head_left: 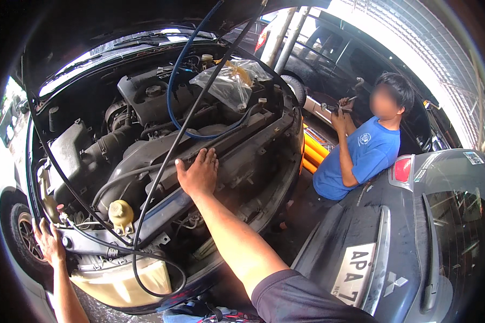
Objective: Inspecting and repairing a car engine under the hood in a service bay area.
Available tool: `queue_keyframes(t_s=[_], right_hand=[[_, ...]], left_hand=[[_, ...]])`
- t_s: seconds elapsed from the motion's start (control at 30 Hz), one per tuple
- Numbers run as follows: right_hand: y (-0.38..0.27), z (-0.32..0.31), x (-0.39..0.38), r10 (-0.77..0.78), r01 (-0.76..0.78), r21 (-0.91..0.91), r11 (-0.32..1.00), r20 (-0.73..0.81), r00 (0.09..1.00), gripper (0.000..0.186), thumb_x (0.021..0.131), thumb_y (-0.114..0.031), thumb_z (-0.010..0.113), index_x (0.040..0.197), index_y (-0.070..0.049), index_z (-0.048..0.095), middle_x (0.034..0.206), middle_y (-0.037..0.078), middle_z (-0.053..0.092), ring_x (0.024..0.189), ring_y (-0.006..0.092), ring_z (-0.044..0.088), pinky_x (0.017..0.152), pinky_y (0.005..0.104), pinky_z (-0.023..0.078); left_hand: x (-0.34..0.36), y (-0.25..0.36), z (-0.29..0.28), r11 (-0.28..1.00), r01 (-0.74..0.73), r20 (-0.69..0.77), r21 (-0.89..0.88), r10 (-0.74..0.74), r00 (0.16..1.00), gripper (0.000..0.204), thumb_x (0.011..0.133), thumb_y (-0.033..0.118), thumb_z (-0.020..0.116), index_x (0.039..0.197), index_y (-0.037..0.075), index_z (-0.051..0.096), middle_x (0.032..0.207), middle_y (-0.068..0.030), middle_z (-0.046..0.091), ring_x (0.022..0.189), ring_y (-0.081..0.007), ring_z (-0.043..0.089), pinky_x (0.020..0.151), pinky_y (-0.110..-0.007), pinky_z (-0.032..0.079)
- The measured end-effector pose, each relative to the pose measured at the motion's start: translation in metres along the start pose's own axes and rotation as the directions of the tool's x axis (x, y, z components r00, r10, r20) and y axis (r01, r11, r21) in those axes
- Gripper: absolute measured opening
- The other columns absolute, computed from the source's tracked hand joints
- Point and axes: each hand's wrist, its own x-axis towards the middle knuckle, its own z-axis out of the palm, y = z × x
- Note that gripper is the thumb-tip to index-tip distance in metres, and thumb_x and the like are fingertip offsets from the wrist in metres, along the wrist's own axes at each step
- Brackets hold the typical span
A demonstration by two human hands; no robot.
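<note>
1. Fingers (207,157) of the right hand (198,176) lie open, thumb apart, over the dark front panel (237,156) of the engine bay.
2. At the bay's near left corner, I see the left hand (49,245), also open, against the fender edge beside the cream-coloured headlight (125,282).
3. Between the hands sits a yellowish capped reservoir (120,214); a thin black hose (200,101) slants past it and loops over the headlight.
4. Farther in, under the raised hood (118,21), lie the engine cover (170,99), a curving blue hose (170,99) and a clear plastic bag (226,89).
5. Off right, a co-worker (355,153) in blue holds metal tools beside a dark car (318,258).
</note>
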Motion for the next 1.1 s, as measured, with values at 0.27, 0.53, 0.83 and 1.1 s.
queue_keyframes(t_s=[0.27,0.53,0.83,1.1], right_hand=[[-0.0002,0.0010,0.0005,0.004,-0.004,0.003,1.000,-0.001,1.000,0.089,0.092,-0.053,0.053,0.144,0.015,0.029,0.152,0.037,0.025,0.144,0.0447,0.026,0.122,0.0464,0.015],[-0.0002,-0.0006,-0.0001,0.019,-0.019,0.002,1.000,0.015,1.000,0.090,0.092,-0.054,0.053,0.145,0.014,0.028,0.152,0.037,0.024,0.144,0.0443,0.026,0.122,0.0465,0.015],[0.0007,0.0010,0.0003,0.011,-0.011,-0.005,1.000,0.004,1.000,0.090,0.091,-0.056,0.053,0.145,0.014,0.030,0.152,0.036,0.025,0.144,0.0443,0.028,0.122,0.0464,0.016],[-0.0020,-0.0010,-0.0010,0.008,-0.008,-0.013,1.000,0.011,1.000,0.090,0.092,-0.055,0.052,0.144,0.014,0.029,0.152,0.037,0.025,0.144,0.0442,0.028,0.122,0.0463,0.016]], left_hand=[[0.0004,0.0011,-0.0025,1.000,0.006,0.023,0.014,-0.006,1.000,0.048,0.101,0.040,0.043,0.137,0.009,0.049,0.157,-0.0114,0.029,0.142,-0.0337,0.032,0.114,-0.045,0.031],[0.0010,0.0034,-0.0052,1.000,0.016,0.044,0.015,-0.017,0.999,0.049,0.101,0.041,0.043,0.138,0.009,0.049,0.158,-0.0115,0.028,0.142,-0.0338,0.032,0.115,-0.044,0.032],[-0.0005,0.0059,-0.0075,1.000,0.003,0.030,0.015,-0.003,1.000,0.048,0.102,0.039,0.043,0.139,0.008,0.048,0.157,-0.0133,0.028,0.141,-0.0335,0.033,0.114,-0.044,0.031],[0.0002,0.0008,-0.0026,1.000,0.005,0.024,0.025,-0.006,1.000,0.049,0.102,0.041,0.043,0.139,0.008,0.048,0.158,-0.0116,0.028,0.141,-0.0335,0.033,0.114,-0.044,0.031]])
